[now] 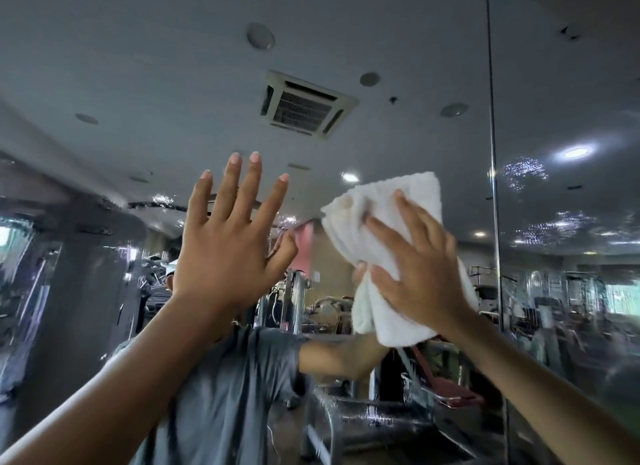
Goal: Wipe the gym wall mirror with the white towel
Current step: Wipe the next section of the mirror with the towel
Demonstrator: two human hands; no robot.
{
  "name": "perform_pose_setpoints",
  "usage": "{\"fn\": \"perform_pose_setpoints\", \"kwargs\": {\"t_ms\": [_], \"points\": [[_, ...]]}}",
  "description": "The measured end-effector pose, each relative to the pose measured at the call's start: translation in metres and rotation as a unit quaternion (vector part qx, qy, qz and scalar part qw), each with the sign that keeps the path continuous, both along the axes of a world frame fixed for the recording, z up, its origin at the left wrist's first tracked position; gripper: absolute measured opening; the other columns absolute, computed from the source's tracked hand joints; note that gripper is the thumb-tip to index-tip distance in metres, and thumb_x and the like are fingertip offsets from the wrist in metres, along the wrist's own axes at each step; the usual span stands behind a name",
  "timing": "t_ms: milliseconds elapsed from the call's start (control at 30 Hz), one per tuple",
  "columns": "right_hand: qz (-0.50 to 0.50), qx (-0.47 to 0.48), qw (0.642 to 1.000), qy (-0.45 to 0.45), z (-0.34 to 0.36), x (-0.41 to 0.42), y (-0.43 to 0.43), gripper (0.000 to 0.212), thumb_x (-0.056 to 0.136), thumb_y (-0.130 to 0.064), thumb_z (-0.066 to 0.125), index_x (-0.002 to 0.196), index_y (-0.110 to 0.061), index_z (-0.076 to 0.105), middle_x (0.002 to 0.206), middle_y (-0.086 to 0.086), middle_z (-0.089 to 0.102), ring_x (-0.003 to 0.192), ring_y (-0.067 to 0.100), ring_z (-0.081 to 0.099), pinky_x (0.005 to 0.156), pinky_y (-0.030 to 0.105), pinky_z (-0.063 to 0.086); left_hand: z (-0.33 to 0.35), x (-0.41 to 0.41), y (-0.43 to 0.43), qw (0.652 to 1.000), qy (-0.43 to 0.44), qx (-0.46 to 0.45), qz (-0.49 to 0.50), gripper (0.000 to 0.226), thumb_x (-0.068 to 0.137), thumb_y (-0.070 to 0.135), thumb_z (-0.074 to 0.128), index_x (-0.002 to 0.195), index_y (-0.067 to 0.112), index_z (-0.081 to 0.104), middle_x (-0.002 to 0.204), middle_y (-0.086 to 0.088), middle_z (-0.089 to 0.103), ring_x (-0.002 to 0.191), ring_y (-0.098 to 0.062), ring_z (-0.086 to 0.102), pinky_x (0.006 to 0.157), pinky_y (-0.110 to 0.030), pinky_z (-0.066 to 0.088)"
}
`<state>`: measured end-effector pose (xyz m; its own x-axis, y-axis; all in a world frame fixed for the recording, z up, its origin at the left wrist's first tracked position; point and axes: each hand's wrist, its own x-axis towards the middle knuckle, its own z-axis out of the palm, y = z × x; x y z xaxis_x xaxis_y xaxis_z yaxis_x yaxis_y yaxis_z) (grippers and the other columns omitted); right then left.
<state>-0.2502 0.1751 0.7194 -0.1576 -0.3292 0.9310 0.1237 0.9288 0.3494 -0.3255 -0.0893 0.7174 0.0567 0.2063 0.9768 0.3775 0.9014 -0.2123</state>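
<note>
Nothing legible shows: no text, label, brand, number or sign can be read on the white towel (388, 222), on the wall mirror (104, 49) or on the gym machines (298, 291) reflected in it (the reflection is streaked and blurred, so any lettering there cannot be made out).
</note>
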Motion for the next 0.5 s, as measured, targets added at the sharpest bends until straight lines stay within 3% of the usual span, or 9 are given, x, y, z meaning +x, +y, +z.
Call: {"fn": "perform_pose_setpoints", "kwargs": {"t_ms": [133,233,300,433,500], "points": [[-0.015,-0.102,0.995,0.004,0.049,0.001,-0.009,0.071,0.088,-0.065,0.028,0.155,-0.043,0.024,0.168,-0.001,0.009,0.153,0.027,0.008,0.11,0.066,0.025,0.0,0.0,0.0,1.0,0.003,0.0,0.004,0.07,0.098,0.054,0.023,0.158,0.019,0.028,0.166,-0.018,0.015,0.154,-0.034,0.011,0.123,-0.055,0.008],[-0.007,-0.146,0.989,0.013,0.062,-0.004,-0.04,0.072,0.088,-0.064,0.018,0.157,-0.042,0.018,0.169,-0.005,0.004,0.154,0.025,0.005,0.111,0.062,0.023,0.001,0.0,-0.003,1.0,0.007,-0.005,-0.007,0.07,0.098,0.054,0.024,0.158,0.019,0.029,0.166,-0.017,0.016,0.154,-0.033,0.012,0.123,-0.053,0.007],[-0.012,-0.095,0.995,0.01,0.038,-0.01,-0.051,0.07,0.091,-0.062,0.024,0.158,-0.041,0.019,0.168,-0.005,0.004,0.154,0.024,0.005,0.108,0.059,0.028,0.001,0.0,-0.004,1.0,0.004,-0.007,-0.007,0.071,0.098,0.056,0.021,0.158,0.019,0.028,0.166,-0.017,0.016,0.154,-0.032,0.011,0.123,-0.052,0.006],[-0.008,0.062,0.997,-0.038,-0.02,-0.005,-0.027,0.069,0.09,-0.059,0.038,0.155,-0.041,0.02,0.168,-0.002,0.011,0.154,0.023,0.01,0.101,0.064,0.037,-0.011,0.001,0.0,1.0,0.001,-0.008,0.012,0.073,0.101,0.058,0.007,0.159,0.017,0.023,0.166,-0.019,0.012,0.154,-0.034,0.008,0.123,-0.056,0.007],[-0.011,0.028,0.999,-0.044,-0.012,0.002,-0.005,0.069,0.089,-0.056,0.04,0.154,-0.044,0.02,0.168,-0.005,0.011,0.153,0.021,0.009,0.104,0.065,0.035,-0.015,0.002,0.002,1.0,-0.004,-0.016,0.021,0.073,0.101,0.058,0.006,0.159,0.017,0.022,0.166,-0.02,0.01,0.154,-0.035,0.006,0.123,-0.057,0.007]]}}
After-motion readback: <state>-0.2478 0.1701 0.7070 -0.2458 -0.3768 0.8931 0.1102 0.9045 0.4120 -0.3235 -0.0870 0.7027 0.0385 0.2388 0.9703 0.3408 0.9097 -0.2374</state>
